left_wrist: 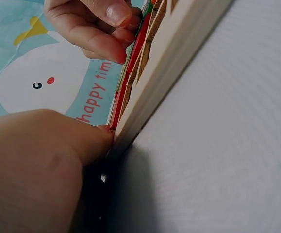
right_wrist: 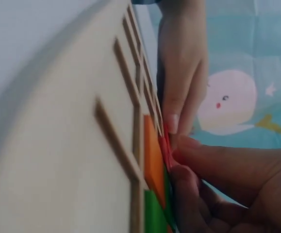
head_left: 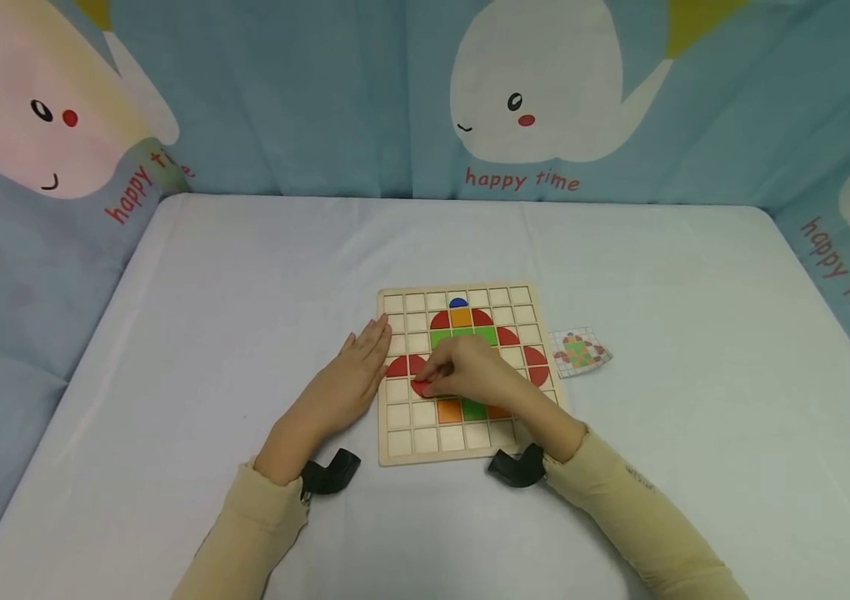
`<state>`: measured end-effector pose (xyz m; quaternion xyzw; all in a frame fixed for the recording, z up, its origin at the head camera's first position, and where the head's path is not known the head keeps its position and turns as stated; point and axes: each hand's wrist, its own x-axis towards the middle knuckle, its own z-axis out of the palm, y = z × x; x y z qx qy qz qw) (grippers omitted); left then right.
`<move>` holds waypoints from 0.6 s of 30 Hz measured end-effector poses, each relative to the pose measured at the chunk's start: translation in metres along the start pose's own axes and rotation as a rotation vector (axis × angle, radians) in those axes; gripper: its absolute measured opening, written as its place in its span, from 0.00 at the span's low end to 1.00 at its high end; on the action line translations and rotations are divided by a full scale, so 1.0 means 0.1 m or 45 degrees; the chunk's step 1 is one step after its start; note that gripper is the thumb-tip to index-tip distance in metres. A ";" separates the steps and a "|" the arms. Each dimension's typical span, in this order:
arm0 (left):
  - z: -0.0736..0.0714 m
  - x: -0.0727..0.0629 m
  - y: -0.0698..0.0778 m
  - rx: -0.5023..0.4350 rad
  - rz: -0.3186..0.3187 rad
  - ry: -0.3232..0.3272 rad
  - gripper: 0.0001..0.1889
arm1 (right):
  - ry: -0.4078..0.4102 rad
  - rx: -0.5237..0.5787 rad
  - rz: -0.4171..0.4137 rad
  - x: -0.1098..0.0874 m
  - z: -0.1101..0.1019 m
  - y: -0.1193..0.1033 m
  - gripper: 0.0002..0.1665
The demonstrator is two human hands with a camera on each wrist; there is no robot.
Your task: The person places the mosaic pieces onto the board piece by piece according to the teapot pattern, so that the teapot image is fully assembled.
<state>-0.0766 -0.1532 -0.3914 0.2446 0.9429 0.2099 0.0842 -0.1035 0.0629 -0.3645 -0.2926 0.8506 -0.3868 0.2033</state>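
Note:
A square wooden grid board (head_left: 436,457) lies on the table, partly filled with coloured pieces. My left hand (head_left: 344,385) rests along its left edge, fingers straight; in the left wrist view the thumb (left_wrist: 94,141) touches the board's edge. Over the middle left of the grid, my right hand (head_left: 473,371) pinches a red quarter-circle piece (head_left: 420,388) between thumb and forefinger, low at a cell. Red quarter circles (head_left: 397,367) sit just above that cell. Orange (head_left: 449,410) and green squares (head_left: 473,410) lie below the hand, which hides the board's centre.
A small printed pattern card (head_left: 581,352) lies against the board's right side. A white cloth (head_left: 245,267) covers the table, and a blue printed curtain (head_left: 335,100) hangs behind it. Black curved wrist mounts (head_left: 331,472) stick out near both sleeves.

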 end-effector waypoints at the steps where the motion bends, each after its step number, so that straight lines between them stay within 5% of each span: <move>1: 0.00 0.00 0.00 -0.001 0.000 -0.001 0.28 | -0.005 -0.005 -0.013 0.00 0.01 0.00 0.06; 14: 0.02 0.01 0.00 0.002 -0.003 0.010 0.28 | -0.047 0.024 0.023 0.00 -0.01 -0.01 0.06; 18: 0.02 -0.01 -0.03 -0.092 -0.010 0.008 0.29 | -0.004 0.100 0.070 -0.03 -0.13 0.03 0.07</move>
